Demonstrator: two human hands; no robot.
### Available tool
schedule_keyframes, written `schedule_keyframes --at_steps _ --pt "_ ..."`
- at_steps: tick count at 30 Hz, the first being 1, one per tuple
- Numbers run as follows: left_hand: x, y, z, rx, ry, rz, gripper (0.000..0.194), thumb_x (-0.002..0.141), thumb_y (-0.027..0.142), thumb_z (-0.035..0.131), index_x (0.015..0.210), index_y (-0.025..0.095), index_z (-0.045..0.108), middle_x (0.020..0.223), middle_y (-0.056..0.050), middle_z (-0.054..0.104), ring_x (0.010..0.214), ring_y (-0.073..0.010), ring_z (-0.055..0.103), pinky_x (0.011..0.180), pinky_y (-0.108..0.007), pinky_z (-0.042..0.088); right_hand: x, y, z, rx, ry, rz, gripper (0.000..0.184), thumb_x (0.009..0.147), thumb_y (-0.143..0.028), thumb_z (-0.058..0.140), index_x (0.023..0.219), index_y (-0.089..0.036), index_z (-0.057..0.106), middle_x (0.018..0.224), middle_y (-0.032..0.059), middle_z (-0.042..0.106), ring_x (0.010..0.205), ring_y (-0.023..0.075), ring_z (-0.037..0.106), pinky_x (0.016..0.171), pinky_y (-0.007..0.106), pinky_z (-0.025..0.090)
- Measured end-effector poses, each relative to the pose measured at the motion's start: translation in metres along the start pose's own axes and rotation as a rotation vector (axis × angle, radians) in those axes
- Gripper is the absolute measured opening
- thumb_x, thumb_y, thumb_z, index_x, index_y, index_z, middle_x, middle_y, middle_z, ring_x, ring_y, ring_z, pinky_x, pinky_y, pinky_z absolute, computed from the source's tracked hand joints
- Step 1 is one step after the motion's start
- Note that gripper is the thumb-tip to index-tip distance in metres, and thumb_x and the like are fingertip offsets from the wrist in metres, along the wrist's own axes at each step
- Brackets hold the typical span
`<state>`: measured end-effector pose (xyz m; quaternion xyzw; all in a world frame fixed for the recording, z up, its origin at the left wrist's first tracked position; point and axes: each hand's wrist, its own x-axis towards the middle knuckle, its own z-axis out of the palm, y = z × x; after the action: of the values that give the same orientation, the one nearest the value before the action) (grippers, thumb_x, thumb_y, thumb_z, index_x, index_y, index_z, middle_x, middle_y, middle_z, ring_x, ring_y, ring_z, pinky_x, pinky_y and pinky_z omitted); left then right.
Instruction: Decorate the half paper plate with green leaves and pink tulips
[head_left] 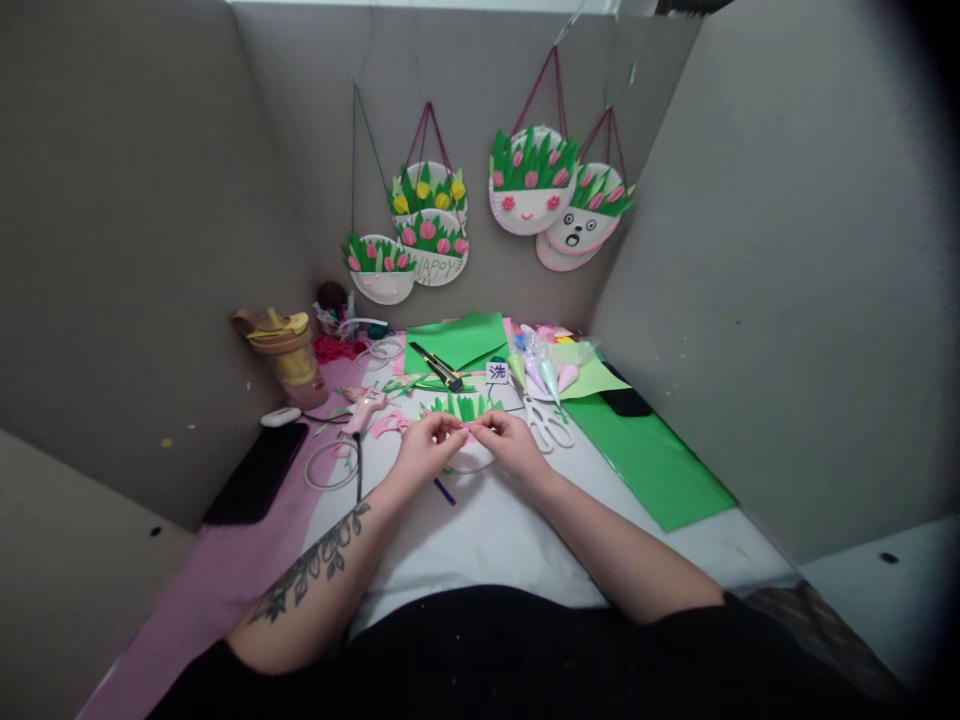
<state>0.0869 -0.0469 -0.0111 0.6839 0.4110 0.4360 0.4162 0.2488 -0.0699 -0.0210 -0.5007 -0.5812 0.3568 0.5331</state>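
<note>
My left hand (433,442) and my right hand (516,446) meet at the middle of the table. Thumbs and fingertips of both are pinched together on a small pink paper piece (468,427), mostly covered by the fingers. Right beneath them lies a white paper plate (474,460) with green paper grass (461,406) standing along it. The hands hide much of this plate. Just left of my left hand are pink paper scraps (390,425). White-handled scissors (551,428) lie to the right of my right hand. A dark blue pen (445,491) rests below the plate.
Behind are a utility knife (437,367), green paper sheets (457,335) and piping-bag-shaped pastel tubes (546,372). At left lie a pink glue gun (366,411), a tape ring (331,467), a black tablet-like slab (256,474) and a cup (289,355). Finished plate baskets (532,208) hang on the grey partition.
</note>
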Motion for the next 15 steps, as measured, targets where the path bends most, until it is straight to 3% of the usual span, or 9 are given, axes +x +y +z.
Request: schedule_keyframes --at_steps 10,15 --pt "-0.0038 0.0075 0.0011 0.001 -0.002 0.016 0.018 0.075 0.029 0.057 0.063 0.016 0.057 0.062 0.002 0.054 0.060 -0.0113 0.048 0.058 -0.022 0.037 -0.0056 -0.0055 0.0072 0.029 -0.090 0.004 0.017 0.071 -0.031 0.062 0.063 -0.017 0.057 0.064 -0.0013 0.054 0.062 0.0120 0.047 0.057 0.024 0.037" --pt "-0.0002 0.0035 -0.0045 -0.043 0.090 -0.007 0.018 0.077 0.031 0.057 0.066 0.016 0.056 0.062 0.002 0.052 0.059 -0.0107 0.046 0.057 -0.021 0.035 -0.0051 -0.0042 0.0060 0.095 -0.092 0.058 0.016 0.069 -0.030 0.063 0.063 -0.016 0.058 0.060 -0.0036 0.051 0.058 0.0106 0.044 0.057 0.023 0.035"
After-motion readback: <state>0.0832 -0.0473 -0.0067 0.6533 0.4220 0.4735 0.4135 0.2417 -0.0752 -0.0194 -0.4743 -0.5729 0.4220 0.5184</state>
